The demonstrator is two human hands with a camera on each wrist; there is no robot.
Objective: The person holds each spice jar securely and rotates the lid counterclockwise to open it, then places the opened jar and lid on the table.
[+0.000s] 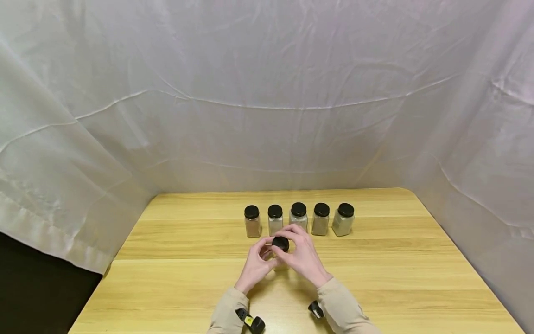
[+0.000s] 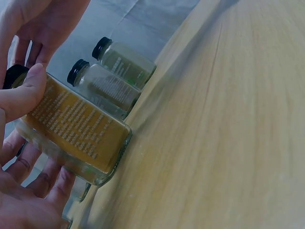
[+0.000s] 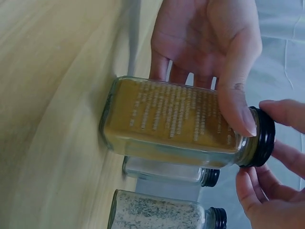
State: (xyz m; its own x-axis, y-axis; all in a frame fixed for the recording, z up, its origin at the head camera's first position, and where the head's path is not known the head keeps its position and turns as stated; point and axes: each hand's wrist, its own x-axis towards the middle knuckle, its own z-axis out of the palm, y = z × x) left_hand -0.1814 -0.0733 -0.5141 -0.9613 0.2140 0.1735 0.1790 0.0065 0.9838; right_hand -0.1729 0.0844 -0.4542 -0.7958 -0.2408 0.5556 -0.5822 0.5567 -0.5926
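A square glass spice jar of yellow-brown powder, with white print on its side and a black lid, stands upright on the table before me. My left hand holds the jar, its thumb pressed near the neck and its fingers round the far side. From the other side, my right hand grips the black lid between thumb and fingers. The lid sits on the jar's neck; whether it is loose I cannot tell. In the head view the hands hide most of the jar's body.
Behind the hands, several similar black-lidded jars stand in a row, among them a brownish one at the left end and a pale one at the right end. The wooden table ends at a hanging grey-white cloth.
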